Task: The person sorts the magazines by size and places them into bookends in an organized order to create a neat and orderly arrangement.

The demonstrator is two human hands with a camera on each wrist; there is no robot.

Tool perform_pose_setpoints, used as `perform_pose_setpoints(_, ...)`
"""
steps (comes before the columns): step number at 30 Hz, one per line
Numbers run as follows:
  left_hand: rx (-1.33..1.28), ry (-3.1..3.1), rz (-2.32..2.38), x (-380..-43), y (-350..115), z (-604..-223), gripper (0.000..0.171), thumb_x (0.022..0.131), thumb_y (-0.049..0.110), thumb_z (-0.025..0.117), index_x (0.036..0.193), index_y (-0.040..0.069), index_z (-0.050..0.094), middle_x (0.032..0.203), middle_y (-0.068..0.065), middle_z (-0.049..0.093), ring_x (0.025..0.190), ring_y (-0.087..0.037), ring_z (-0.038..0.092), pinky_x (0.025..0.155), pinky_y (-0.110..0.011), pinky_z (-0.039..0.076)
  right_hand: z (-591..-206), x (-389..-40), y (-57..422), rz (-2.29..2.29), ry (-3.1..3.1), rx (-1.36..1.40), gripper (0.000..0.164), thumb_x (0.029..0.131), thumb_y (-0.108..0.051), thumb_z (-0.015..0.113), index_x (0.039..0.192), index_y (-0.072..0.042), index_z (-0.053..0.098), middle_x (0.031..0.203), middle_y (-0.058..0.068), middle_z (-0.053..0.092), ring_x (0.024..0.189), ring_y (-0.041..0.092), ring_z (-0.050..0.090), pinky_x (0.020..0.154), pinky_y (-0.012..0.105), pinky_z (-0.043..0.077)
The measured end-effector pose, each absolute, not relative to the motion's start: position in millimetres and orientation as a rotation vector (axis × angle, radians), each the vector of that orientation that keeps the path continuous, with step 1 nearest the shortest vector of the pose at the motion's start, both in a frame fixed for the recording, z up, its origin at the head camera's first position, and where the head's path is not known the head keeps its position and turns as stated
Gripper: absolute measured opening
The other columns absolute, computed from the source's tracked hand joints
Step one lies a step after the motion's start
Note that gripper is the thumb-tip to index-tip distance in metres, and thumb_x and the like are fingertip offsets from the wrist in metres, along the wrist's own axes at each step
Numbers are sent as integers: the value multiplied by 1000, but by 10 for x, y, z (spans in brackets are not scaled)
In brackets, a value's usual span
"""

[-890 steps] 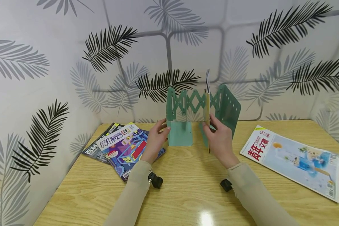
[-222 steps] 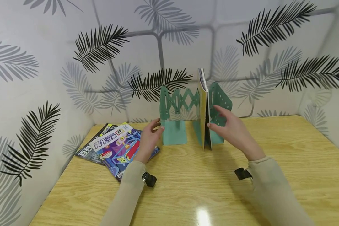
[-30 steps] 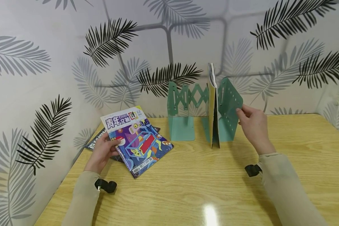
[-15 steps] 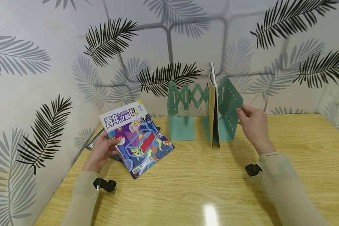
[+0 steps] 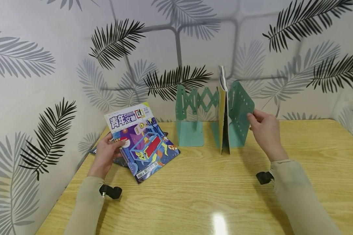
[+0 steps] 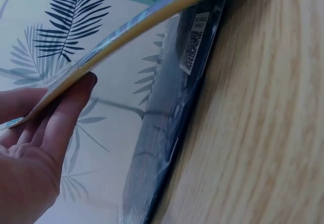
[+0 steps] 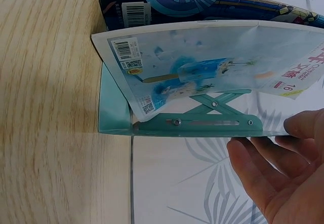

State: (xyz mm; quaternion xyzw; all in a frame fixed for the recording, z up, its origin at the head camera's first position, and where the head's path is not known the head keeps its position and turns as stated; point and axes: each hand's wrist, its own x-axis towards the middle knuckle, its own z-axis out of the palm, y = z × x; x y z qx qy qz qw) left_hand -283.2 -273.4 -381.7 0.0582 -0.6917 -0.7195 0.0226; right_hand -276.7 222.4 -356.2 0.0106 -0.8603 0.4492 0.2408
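My left hand (image 5: 104, 156) grips the left edge of a purple magazine (image 5: 144, 148), thumb on its cover and fingers beneath. In the left wrist view this magazine (image 6: 129, 34) is seen edge-on, tilted above a dark magazine (image 6: 164, 107) on the table. At the right, my right hand (image 5: 266, 133) pinches the outer edge of the right end plate (image 5: 243, 112) of a green expandable bookend. Magazines (image 5: 223, 120) stand inside the bookend near that plate. The right wrist view shows a pale magazine (image 7: 202, 57) leaning beside a dark blue one (image 7: 192, 6).
The bookend's left end plate (image 5: 181, 104) and base (image 5: 191, 133) stand near the wall, joined by a lattice (image 5: 206, 99). The wooden table (image 5: 179, 202) meets leaf-patterned walls at the back and left. A wrist camera (image 5: 113, 192) sits on each sleeve.
The pale magazine that lay at the right now stands in the bookend. My left hand has left the bookend and raised the purple magazine off the dark one; my right hand now holds the end plate.
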Motion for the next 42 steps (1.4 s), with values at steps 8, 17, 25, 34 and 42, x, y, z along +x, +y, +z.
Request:
perform_pose_setpoints(8,155,-2156,-2154,-2802,-2679,-3747,53,93,1,63,143,0,45,82,2,73,66,-14,71,54,-26,56,-3562,-2761,2226,1227,-2353,28,44,103,-34,51,136,-7,59,117,21,67,74,17,69,61,10,48)
perform_pose_setpoints(17,154,-2203,-1995,-2783,-2588,-3724,48,93,1,63,138,-1,50,83,3,72,67,-11,70,57,-28,57,-3555,-2759,2234,1233,-2356,21,45,103,-35,51,137,-7,58,117,21,67,65,-7,58,61,10,48)
perform_pose_setpoints(25,122,-2275,-1895,-2771,-2576,-3710,44,94,4,62,137,1,51,89,1,71,73,-12,70,60,-28,57,-3560,-2759,2236,1233,-2361,31,45,103,-36,50,137,-7,58,118,21,66,65,-8,57,62,11,48)
perform_pose_setpoints(34,64,-2306,-1833,-2653,-2519,-3643,46,96,8,62,140,3,50,97,-7,72,76,-14,70,61,-29,58,-3573,-2766,2226,1224,-2363,16,43,103,-33,52,136,-6,60,116,20,68,64,-5,58,61,11,47)
perform_pose_setpoints(42,61,-2263,-1796,-2551,-2516,-3639,46,94,2,61,139,4,51,95,-5,71,73,-10,68,61,-28,57,-3567,-2771,2230,1225,-2351,23,43,103,-32,52,135,-5,60,117,20,67,64,-7,57,61,11,48)
